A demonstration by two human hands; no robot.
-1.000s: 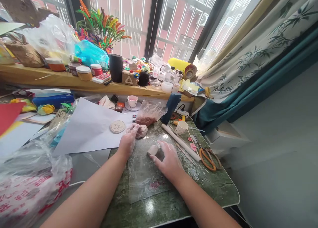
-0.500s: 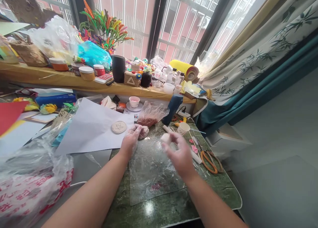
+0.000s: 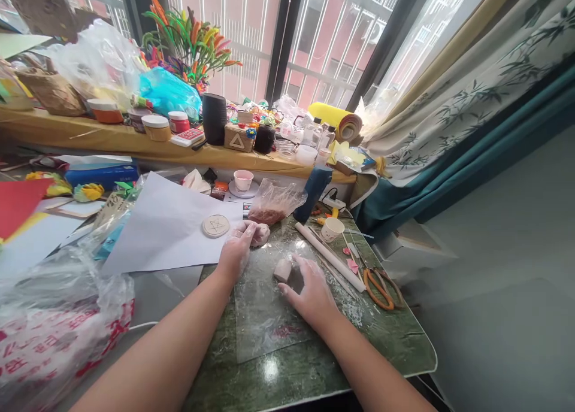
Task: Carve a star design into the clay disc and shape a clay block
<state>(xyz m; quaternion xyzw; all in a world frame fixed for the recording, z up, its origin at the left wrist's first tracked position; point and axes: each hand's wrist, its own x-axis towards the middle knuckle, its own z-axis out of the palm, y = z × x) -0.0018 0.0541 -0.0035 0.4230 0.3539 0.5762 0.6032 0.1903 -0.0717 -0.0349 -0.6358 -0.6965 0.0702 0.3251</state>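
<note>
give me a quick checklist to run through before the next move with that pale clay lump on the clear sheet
1. Pale clay lump sits on the clear sheet: ok.
2. Right hand on the lump: ok, fingers touch it from the right; it is not lifted.
3. Left hand steadying the pinkish clay ball at the sheet's far edge: ok, though how firmly it grips, cannot tell.
4. White rolling rod within reach, just right of the right hand: ok.
5. Orange-handled scissors away from the hands: ok, they lie beyond the rod.
6. Sheet lying flat on the green table: cannot tell, glare hides its edges.
</note>
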